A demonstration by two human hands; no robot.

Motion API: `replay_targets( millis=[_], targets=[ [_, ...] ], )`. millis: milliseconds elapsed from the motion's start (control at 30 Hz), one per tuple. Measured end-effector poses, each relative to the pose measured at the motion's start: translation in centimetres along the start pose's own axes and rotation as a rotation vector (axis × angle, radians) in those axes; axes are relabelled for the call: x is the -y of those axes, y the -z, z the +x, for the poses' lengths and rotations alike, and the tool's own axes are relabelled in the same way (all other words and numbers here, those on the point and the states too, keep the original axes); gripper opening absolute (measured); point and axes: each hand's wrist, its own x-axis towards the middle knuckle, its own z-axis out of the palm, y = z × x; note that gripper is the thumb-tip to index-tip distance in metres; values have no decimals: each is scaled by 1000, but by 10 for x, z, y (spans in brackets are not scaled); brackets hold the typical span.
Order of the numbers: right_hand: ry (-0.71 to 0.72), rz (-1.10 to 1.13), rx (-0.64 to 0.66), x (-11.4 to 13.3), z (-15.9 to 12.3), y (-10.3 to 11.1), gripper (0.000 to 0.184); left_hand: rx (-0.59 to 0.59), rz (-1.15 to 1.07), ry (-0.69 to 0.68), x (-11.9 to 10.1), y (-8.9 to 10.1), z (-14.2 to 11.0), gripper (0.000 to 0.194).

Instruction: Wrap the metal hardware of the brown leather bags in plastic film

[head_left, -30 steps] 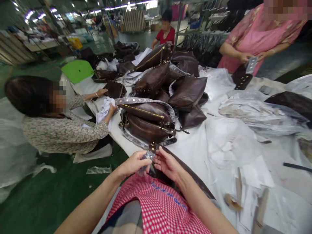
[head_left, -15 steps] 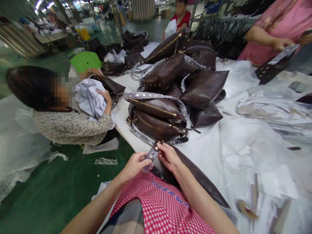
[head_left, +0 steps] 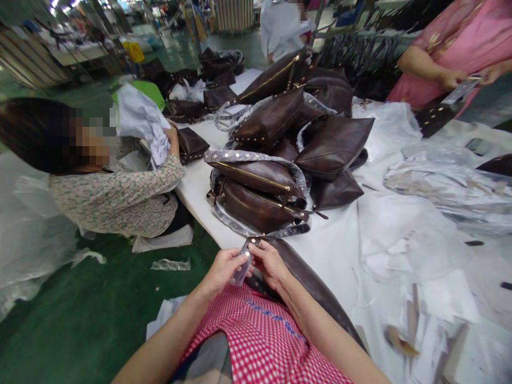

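Our left hand [head_left: 222,271] and right hand [head_left: 272,265] tightly pinch strap [head_left: 240,274]. White table [head_left: 334,237] bears bag pile [head_left: 274,120]; left of pile, green floor [head_left: 132,309]; right, plastic sheets [head_left: 412,234].

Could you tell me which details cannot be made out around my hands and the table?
All in the head view:
Left hand: some fingers are hidden behind the plastic-wrapped strap.
Dark brown bag near the right hand: partly covered by the right forearm.
Blue lettering on the red checked apron: too small to read.
Dark item, right edge: cut off by the frame.
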Motion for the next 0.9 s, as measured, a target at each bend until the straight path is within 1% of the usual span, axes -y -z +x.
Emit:
replay_targets(
  millis=[100,200,267,300,333,400,500,600,667,800,900],
  targets=[
    [-159,101,79,7,-2,3,35,68,52,22,-5,4,-2,39],
    [-365,208,134,16,1,3,46,134,113,67,-6,11,-5,40],
    [-463,182,101,18,6,2,49,152,114,101,-4,15,-8,42],
    [-484,137,71,17,8,2,48,156,103,116,-2,16,-10,43],
    [-482,83,41,14,11,1,46,157,86,132,0,18,-11,44],
    [-421,-12,0,6,15,1,42,151,48,164,2,19,-14,45],
    [-326,-87,-9,-6,17,3,35,137,13,200,2,19,-14,46],
    [-283,-142,-13,-15,16,4,32,120,6,222,-2,19,-9,44],
    [-253,-171,14,-19,14,5,34,103,2,238,-3,17,-3,43],
    [-166,-230,132,-22,9,7,43,110,-52,303,1,10,16,35],
    [-163,-242,104,-19,8,8,46,92,-145,345,7,3,32,22]
  ],
)
